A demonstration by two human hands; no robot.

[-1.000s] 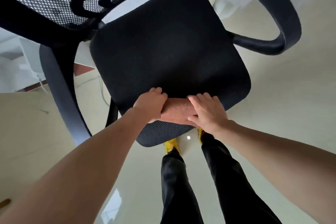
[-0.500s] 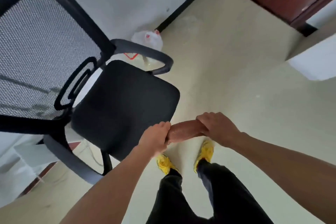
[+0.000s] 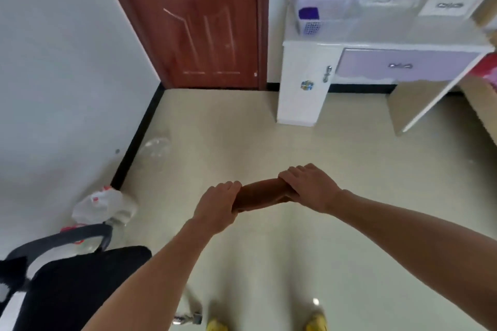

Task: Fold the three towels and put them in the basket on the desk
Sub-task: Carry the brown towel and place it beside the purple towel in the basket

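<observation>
A folded brown towel (image 3: pixel 262 194) is held level in front of me above the floor. My left hand (image 3: pixel 217 203) grips its left end and my right hand (image 3: pixel 309 187) covers its right end from above. On the white desk (image 3: pixel 304 45) at the upper right stands a translucent basket (image 3: pixel 326 15) with a purple item inside; its far side is blurred. No other towels show in this view.
A black office chair (image 3: pixel 67 282) is at the lower left, close to my left arm. Clear plastic bags (image 3: pixel 105 204) lie by the wall. A dark red door (image 3: pixel 201 19) is ahead. A cardboard box (image 3: pixel 481 105) sits at the right edge.
I have lifted the folded towel off the chair seat and turned right. The chair slid to the lower left and the door and desk came into view.
</observation>
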